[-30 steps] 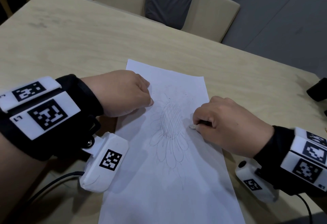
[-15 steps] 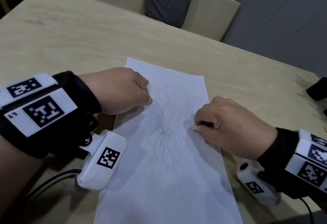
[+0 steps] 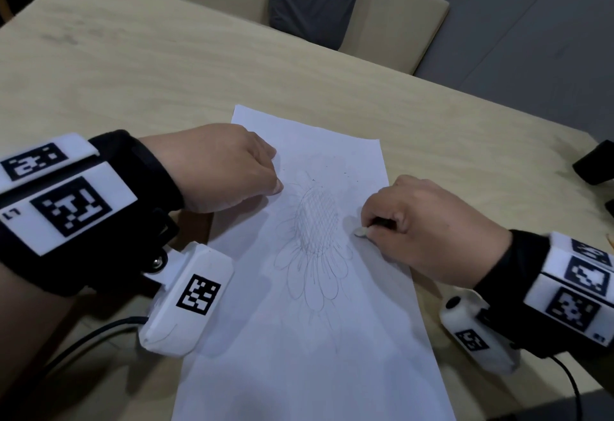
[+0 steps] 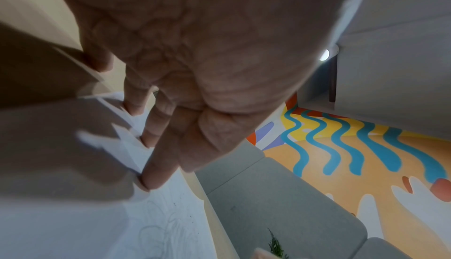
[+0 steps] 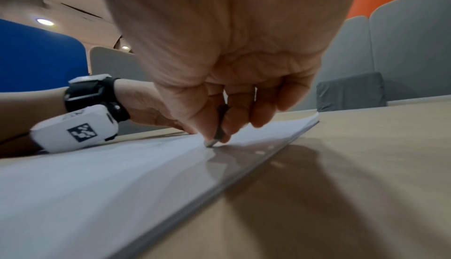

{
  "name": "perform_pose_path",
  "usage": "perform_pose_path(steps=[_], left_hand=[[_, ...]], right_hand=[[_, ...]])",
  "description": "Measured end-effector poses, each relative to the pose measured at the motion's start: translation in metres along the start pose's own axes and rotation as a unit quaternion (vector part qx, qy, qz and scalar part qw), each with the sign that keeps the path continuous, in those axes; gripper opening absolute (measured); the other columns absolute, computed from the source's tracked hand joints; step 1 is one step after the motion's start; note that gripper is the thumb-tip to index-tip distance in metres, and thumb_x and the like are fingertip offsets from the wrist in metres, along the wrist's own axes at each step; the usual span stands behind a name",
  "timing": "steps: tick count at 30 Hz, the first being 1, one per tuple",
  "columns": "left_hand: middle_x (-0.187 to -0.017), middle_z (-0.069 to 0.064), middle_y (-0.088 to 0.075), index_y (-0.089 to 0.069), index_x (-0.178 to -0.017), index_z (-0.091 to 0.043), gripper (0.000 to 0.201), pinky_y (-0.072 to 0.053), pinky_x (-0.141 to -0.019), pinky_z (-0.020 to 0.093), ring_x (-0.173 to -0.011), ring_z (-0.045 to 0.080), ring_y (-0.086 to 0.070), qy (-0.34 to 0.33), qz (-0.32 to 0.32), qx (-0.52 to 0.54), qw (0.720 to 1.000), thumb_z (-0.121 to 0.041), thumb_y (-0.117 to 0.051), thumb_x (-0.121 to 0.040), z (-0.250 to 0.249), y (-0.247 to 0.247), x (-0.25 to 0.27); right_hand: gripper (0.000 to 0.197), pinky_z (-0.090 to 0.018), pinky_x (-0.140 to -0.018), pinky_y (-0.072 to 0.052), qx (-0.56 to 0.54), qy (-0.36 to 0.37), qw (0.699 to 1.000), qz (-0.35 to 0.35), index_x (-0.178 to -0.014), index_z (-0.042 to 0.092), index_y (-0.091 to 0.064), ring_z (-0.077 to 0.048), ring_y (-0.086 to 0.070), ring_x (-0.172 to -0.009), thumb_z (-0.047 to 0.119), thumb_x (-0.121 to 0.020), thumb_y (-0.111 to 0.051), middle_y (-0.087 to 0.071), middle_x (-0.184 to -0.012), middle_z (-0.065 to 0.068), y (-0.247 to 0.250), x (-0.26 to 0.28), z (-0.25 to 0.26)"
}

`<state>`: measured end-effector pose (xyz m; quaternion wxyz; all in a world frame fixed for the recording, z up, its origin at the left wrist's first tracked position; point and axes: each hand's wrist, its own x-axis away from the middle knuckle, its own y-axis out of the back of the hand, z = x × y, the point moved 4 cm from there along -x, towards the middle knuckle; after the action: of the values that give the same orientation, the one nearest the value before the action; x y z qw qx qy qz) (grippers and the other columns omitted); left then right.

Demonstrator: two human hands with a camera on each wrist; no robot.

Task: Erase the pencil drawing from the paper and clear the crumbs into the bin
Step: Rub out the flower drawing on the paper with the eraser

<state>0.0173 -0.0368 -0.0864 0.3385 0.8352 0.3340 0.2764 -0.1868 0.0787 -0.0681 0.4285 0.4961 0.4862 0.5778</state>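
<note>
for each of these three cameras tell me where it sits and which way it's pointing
Head: worn on the head, looking down at the paper; both hands show, left hand, right hand.
Left wrist: along the fingers pressing the paper.
Right wrist: low over the table, at the eraser.
All three show the paper.

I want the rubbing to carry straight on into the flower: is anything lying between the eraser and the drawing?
Nothing visible. The right hand pinches the eraser, its tip on the paper right beside the pencil drawing. The left hand presses the sheet on the drawing's far side.
</note>
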Motion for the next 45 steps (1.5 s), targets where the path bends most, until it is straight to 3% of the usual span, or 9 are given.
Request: perform_pose_path(steps=[6,11,17,22,28,33,36,40,45], left_hand=[[-0.115,0.002,-0.066,-0.065,-0.07,-0.006,0.042,-0.045,-0.101,0.051,-0.118,0.024,-0.059,-0.002,0.003,-0.002,1.0,-0.046,-0.054,-0.073,-0.001,0.001,0.002],[-0.116,0.004,-0.063,-0.069,-0.078,0.0,0.054,-0.044,-0.102,0.05,-0.118,0.023,-0.058,-0.013,0.001,-0.009,1.0,-0.048,-0.048,-0.065,-0.003,0.001,0.001],[-0.107,0.003,-0.067,-0.058,-0.063,-0.008,0.038,-0.045,-0.1,0.052,-0.12,0.025,-0.058,-0.018,-0.008,0.003,1.0,-0.042,-0.058,-0.079,0.001,0.0,-0.002],[-0.104,0.003,-0.068,-0.056,-0.062,0.0,0.043,-0.044,-0.099,0.053,-0.12,0.025,-0.058,-0.008,-0.015,0.011,1.0,-0.033,-0.063,-0.09,0.002,0.0,-0.004],[-0.1,0.002,-0.067,-0.05,-0.055,-0.007,0.045,-0.044,-0.1,0.054,-0.121,0.025,-0.058,-0.019,-0.016,0.01,1.0,-0.035,-0.062,-0.088,0.001,0.001,-0.003],[-0.109,0.004,-0.067,-0.053,-0.058,-0.005,0.043,-0.044,-0.1,0.053,-0.12,0.025,-0.058,-0.007,-0.018,0.004,1.0,-0.032,-0.063,-0.09,-0.001,0.001,-0.001],[-0.104,0.001,-0.067,-0.054,-0.06,-0.003,0.045,-0.045,-0.099,0.055,-0.119,0.026,-0.059,-0.01,-0.01,0.005,1.0,-0.039,-0.062,-0.086,0.0,0.001,-0.001],[-0.101,0.002,-0.067,-0.053,-0.061,-0.005,0.043,-0.045,-0.099,0.056,-0.119,0.026,-0.059,-0.018,-0.008,0.0,1.0,-0.047,-0.054,-0.072,-0.003,0.003,0.001],[-0.088,-0.005,-0.066,-0.054,-0.059,-0.006,0.043,-0.045,-0.1,0.052,-0.12,0.021,-0.059,-0.015,-0.01,0.007,1.0,-0.045,-0.058,-0.076,0.0,0.001,0.0]], right_hand=[[0.013,-0.029,-0.067,-0.04,-0.002,0.016,0.999,0.043,-0.073,0.02,-0.059,-0.015,-0.049,-0.074,0.022,-0.086,-0.054,-0.057,-0.064,0.008,-0.002,0.019,0.004],[0.015,-0.029,-0.067,-0.033,0.018,-0.015,1.0,-0.019,-0.074,0.019,-0.061,-0.021,-0.051,-0.079,0.022,-0.088,-0.056,-0.06,-0.064,0.005,0.002,-0.001,-0.005],[0.022,-0.029,-0.068,-0.042,-0.01,0.027,0.999,0.045,-0.074,0.022,-0.06,-0.012,-0.048,-0.076,0.034,-0.086,-0.046,-0.058,-0.066,0.011,-0.001,0.016,0.006],[0.014,-0.038,-0.071,-0.044,0.013,-0.035,0.999,-0.019,-0.075,0.019,-0.061,-0.023,-0.05,-0.081,0.02,-0.088,-0.057,-0.059,-0.063,0.006,0.005,-0.006,-0.008],[0.019,-0.034,-0.066,-0.043,-0.012,0.005,0.999,0.036,-0.073,0.018,-0.061,-0.018,-0.051,-0.076,0.028,-0.082,-0.047,-0.059,-0.063,0.006,0.001,0.011,0.011],[0.013,-0.037,-0.069,-0.044,-0.001,-0.019,1.0,-0.007,-0.073,0.018,-0.06,-0.021,-0.05,-0.078,0.02,-0.085,-0.055,-0.058,-0.062,0.006,0.006,0.003,0.001],[0.014,-0.037,-0.068,-0.045,-0.002,0.026,0.999,0.028,-0.072,0.02,-0.06,-0.018,-0.049,-0.074,0.023,-0.082,-0.05,-0.058,-0.064,0.008,-0.001,0.009,0.018],[0.018,-0.04,-0.071,-0.046,0.009,0.004,1.0,0.007,-0.073,0.021,-0.059,-0.019,-0.049,-0.075,0.028,-0.083,-0.046,-0.059,-0.066,0.007,0.004,0.003,0.01],[0.012,-0.041,-0.069,-0.046,0.007,0.04,0.999,0.02,-0.072,0.021,-0.057,-0.019,-0.046,-0.071,0.019,-0.082,-0.051,-0.056,-0.064,0.008,-0.001,0.003,0.023]])
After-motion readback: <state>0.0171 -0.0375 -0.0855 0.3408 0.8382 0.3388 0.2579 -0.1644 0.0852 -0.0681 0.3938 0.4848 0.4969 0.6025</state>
